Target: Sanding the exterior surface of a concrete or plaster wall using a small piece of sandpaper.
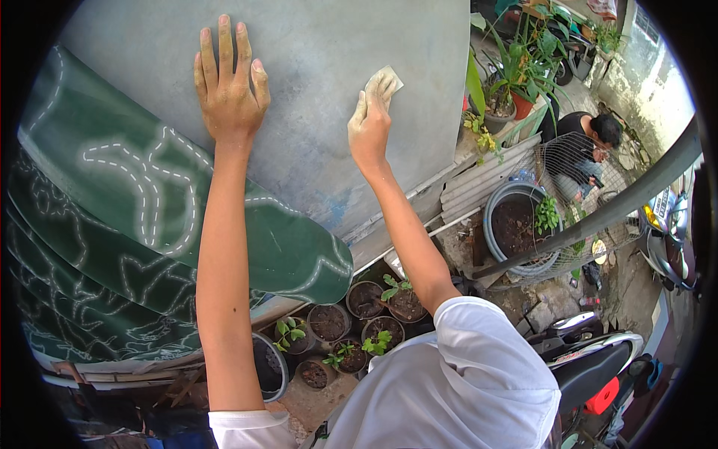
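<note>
My left hand [230, 93] lies flat on a wide grey panel [307, 97], fingers stretched and apart, with pale dust on the skin. To its right, my right hand [369, 127] presses a small, pale piece of sandpaper [384, 81] against the same panel. Its fingers are closed over the sheet, and one square corner sticks out beyond them. The panel's grey is patchy, with lighter smears and a bluish mark near the lower edge. Under my left forearm is a curved dark green surface [97, 142] with white outlines and dashed lines.
Several potted seedlings [327, 322] stand below the panel. On the right are a large round planter [523, 224], wire mesh [572, 168], a curved dark pole [621, 200], and parked motorcycles [594, 359]. A person in dark clothes [568, 142] crouches beyond the mesh. Leafy plants [516, 63] border the panel's right edge.
</note>
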